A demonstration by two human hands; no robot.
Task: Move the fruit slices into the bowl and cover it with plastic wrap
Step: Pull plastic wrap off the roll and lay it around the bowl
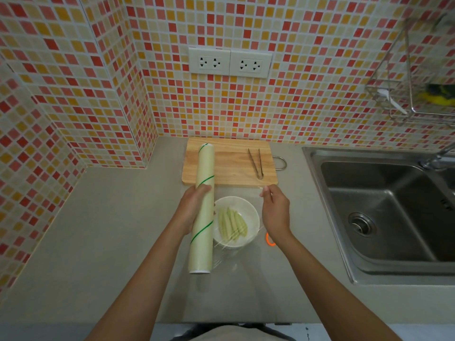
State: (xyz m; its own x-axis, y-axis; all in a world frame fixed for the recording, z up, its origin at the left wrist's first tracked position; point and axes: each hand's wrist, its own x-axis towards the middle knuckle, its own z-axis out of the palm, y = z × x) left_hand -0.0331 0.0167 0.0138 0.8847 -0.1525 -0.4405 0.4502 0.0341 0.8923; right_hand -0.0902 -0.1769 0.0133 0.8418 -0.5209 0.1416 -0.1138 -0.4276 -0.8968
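A white bowl (248, 212) stands on the grey counter and holds several pale green fruit slices (231, 223). Just left of the bowl, my left hand (192, 207) grips a long roll of plastic wrap (203, 217) with green stripes, its far end over the cutting board. A clear sheet of wrap (253, 195) stretches from the roll across the bowl. My right hand (275, 210) pinches the sheet's far right edge, to the right of the bowl.
A wooden cutting board (231, 163) lies behind the bowl with metal tongs (256, 162) on it. A steel sink (384, 212) fills the right side. An orange ring (269, 239) lies by my right wrist. A wire rack (413, 94) hangs on the tiled wall.
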